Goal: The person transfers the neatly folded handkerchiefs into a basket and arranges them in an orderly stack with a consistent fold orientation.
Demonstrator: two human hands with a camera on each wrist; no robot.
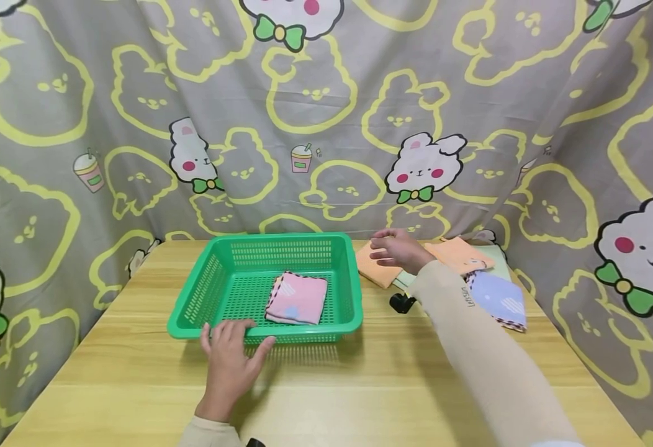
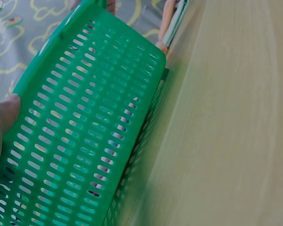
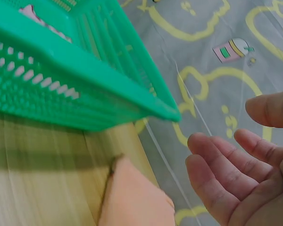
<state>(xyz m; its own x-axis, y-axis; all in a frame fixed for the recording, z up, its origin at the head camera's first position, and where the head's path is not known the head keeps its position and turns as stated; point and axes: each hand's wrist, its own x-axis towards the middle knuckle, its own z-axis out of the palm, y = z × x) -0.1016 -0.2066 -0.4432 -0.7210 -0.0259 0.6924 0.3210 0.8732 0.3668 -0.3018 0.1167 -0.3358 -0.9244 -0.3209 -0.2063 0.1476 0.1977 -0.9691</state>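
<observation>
A green plastic basket (image 1: 357, 292) with slotted walls stands on the table, and a folded pink cloth (image 1: 297, 299) with a dark patterned edge lies inside it. My left hand (image 1: 230, 360) grips the basket's near rim, fingers over the top and thumb on the outer side; the thumb also shows at the rim in the left wrist view. Past the basket's right side, my right hand (image 1: 399, 250) hovers above a folded orange cloth (image 1: 375, 267), its fingers loosely bent. The right wrist view shows nothing in that hand (image 3: 245, 174), with the orange cloth (image 3: 134, 197) below.
Right of the basket lie a second orange cloth (image 1: 457, 254), a pale green cloth (image 1: 496, 257) and a blue cloth (image 1: 496, 298) with a patterned edge. The right sleeve (image 1: 488, 347) crosses in front of them. A printed grey curtain (image 1: 337, 205) hangs behind the wooden table (image 1: 349, 397).
</observation>
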